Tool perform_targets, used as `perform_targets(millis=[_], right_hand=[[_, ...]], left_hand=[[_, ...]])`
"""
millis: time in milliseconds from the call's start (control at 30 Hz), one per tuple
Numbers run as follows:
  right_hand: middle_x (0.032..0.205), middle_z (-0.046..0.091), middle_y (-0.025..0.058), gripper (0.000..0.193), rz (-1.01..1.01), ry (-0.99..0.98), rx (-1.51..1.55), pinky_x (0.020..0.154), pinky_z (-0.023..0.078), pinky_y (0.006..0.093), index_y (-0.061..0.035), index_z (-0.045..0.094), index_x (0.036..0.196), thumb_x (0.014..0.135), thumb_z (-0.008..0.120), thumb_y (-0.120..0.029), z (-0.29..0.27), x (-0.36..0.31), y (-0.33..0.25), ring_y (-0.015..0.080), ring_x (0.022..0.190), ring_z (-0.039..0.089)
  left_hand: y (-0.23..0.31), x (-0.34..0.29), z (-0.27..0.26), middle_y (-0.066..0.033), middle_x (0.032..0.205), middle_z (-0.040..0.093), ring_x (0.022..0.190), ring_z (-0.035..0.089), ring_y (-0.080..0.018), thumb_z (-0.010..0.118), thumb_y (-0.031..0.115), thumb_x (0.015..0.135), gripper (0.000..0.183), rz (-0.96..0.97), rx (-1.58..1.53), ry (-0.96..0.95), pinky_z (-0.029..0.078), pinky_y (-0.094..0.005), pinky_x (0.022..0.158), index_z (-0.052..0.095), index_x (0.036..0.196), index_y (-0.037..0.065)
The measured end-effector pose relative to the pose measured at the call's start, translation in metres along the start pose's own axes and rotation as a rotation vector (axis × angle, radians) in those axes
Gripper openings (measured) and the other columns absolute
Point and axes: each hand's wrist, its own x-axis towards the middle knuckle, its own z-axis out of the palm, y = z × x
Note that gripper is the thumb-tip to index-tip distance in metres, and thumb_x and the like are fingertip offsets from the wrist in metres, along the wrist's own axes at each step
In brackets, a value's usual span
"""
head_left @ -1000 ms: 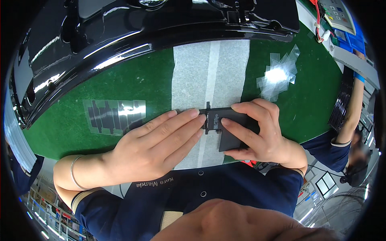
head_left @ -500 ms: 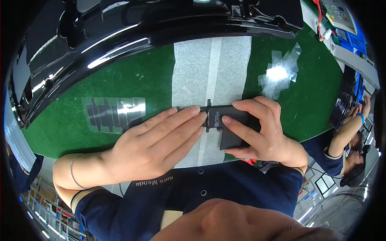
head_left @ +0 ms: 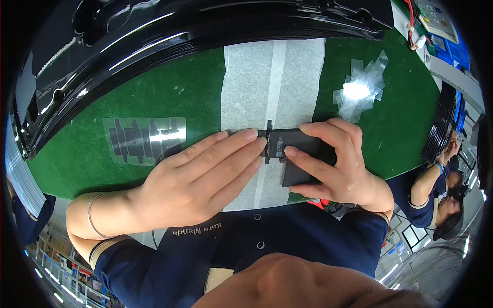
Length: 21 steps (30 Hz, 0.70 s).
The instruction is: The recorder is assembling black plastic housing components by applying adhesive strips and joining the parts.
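Observation:
A flat black rectangular pack, like a battery (head_left: 296, 173), lies on the white paper strip (head_left: 246, 84) in front of me. My right hand (head_left: 341, 167) grips its right side, with the thumb and fingers at its edges and the index fingertip on its face near a small printed label. A narrow black die-cut tape piece (head_left: 268, 131) runs along the pack's left edge. My left hand (head_left: 205, 174) lies flat, fingers stretched out side by side, with the fingertips pressed on the tape and partly hiding it.
On the green mat (head_left: 200, 72), a clear sheet of black die-cut pieces (head_left: 146, 141) lies left and a heap of clear film scraps (head_left: 359, 90) right. Glossy black sheets (head_left: 205, 25) span the far side. A co-worker's arm (head_left: 426, 182) shows at the far right.
The view has shifted slightly, so the table things sit a little higher. Both hands keep their places on the pack and tape, with no other visible change.

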Motion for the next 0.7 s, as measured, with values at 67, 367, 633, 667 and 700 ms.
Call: perform_targets(millis=[67, 367, 633, 667, 700], right_hand=[[0.12, 0.049, 0.0122, 0.058, -0.001, -0.006, 0.008, 0.082, 0.038, 0.0382, -0.0123, 0.067, 0.107, 0.052, 0.075, -0.028, 0.0, 0.0, 0.0, 0.0292, 0.101, 0.044], [0.122, 0.044, 0.0135, 0.062, 0.019, -0.039, 0.011, 0.087, 0.037, 0.0414, -0.0109, 0.063, 0.11, 0.051, 0.078, -0.02, -0.005, 0.0, -0.01, 0.0322, 0.103, 0.042], [0.099, 0.051, 0.0116, 0.058, 0.23, 0.317, -0.006, 0.067, 0.047, 0.0281, -0.0064, 0.057, 0.112, 0.058, 0.078, -0.009, -0.003, 0.0, -0.031, 0.0247, 0.08, 0.055], [0.096, 0.052, 0.0118, 0.052, 0.235, 0.302, 0.019, 0.066, 0.047, 0.0276, -0.0056, 0.059, 0.109, 0.061, 0.077, -0.009, -0.006, -0.001, -0.031, 0.0242, 0.078, 0.055], [0.092, 0.053, 0.0119, 0.047, 0.239, 0.285, 0.043, 0.064, 0.046, 0.0271, -0.0047, 0.06, 0.107, 0.063, 0.076, -0.009, -0.009, -0.002, -0.032, 0.0236, 0.077, 0.055]], left_hand=[[0.0, 0.0, 0.0, -0.0162, 0.116, 0.057, 0.114, 0.053, -0.0304, 0.063, 0.017, 0.07, 0.035, 0.002, 0.001, 0.003, 0.048, -0.0383, 0.088, 0.063, 0.101, 0.0], [0.004, -0.001, 0.001, -0.0181, 0.116, 0.056, 0.113, 0.053, -0.0323, 0.064, 0.013, 0.067, 0.036, 0.004, -0.015, 0.065, 0.048, -0.041, 0.09, 0.062, 0.101, 0.0], [0.046, -0.014, -0.012, -0.0163, 0.099, 0.063, 0.099, 0.06, -0.0295, 0.063, 0.002, 0.066, 0.02, 0.076, 0.115, 0.356, 0.048, -0.0415, 0.088, 0.062, 0.085, -0.002], [0.049, -0.02, -0.009, -0.0156, 0.098, 0.063, 0.097, 0.061, -0.0286, 0.064, 0.003, 0.066, 0.019, 0.035, 0.117, 0.399, 0.048, -0.0406, 0.088, 0.061, 0.084, -0.002], [0.05, -0.025, -0.005, -0.0201, 0.103, 0.061, 0.097, 0.061, -0.0314, 0.066, -0.002, 0.064, 0.029, -0.005, 0.029, 0.434, 0.048, -0.0413, 0.087, 0.059, 0.093, -0.005]])
